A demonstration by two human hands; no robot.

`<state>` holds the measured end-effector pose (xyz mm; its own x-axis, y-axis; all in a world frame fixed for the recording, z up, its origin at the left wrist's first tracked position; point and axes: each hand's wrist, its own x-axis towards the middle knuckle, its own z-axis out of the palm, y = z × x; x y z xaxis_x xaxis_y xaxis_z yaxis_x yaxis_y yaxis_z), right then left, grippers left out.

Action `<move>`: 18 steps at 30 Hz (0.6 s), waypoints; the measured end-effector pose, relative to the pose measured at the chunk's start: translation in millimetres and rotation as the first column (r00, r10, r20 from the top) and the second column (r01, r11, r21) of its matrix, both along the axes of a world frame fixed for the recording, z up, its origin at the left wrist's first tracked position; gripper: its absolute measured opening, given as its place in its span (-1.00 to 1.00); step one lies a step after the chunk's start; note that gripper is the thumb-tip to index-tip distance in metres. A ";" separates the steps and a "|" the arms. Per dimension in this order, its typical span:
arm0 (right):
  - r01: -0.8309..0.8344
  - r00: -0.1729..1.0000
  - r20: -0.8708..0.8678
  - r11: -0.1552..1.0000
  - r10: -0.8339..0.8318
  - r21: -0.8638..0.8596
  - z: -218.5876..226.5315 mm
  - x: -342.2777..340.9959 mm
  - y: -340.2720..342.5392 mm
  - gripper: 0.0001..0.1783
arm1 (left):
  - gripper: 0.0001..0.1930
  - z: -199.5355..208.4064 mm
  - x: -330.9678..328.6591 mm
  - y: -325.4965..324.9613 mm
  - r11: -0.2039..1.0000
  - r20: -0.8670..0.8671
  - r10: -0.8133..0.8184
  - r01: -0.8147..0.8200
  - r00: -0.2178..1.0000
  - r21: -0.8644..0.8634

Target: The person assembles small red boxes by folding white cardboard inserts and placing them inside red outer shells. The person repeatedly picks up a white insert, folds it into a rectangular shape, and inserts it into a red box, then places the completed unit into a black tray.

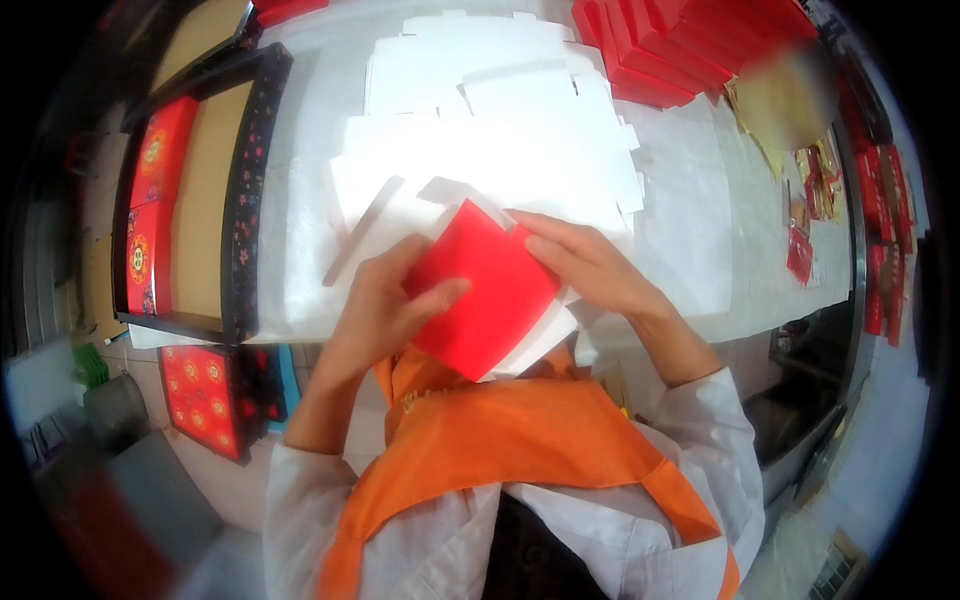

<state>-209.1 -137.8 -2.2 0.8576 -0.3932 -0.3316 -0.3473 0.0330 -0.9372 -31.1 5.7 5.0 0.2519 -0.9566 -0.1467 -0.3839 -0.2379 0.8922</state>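
In front of my orange apron I hold a red cardboard carton (485, 290), tilted so that one corner points away from me. White inner flaps stand out at its far corner and lower right side. My left hand (385, 300) grips the left side, with its thumb lying across the red face and the other fingers hidden behind. At the upper right edge, my right hand (590, 265) has its fingers together against a folded-in flap. Just beyond both hands lies a pile of flat white carton blanks (500, 130), strongly lit.
A dark patterned tray (250, 190) with red decorated boxes (150, 250) stands on the left of the table. Red cartons (660, 50) are stacked at the far right, near small packets (800, 235). Below the table's left edge is a red patterned box (203, 395).
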 end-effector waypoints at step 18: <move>-0.110 0.993 -0.052 0.990 0.105 -0.090 -1.0 -7.5 9.5 -0.57 | -0.76 -23.6 -13.0 7.0 0.999 -0.159 0.046 -0.045 0.986 0.008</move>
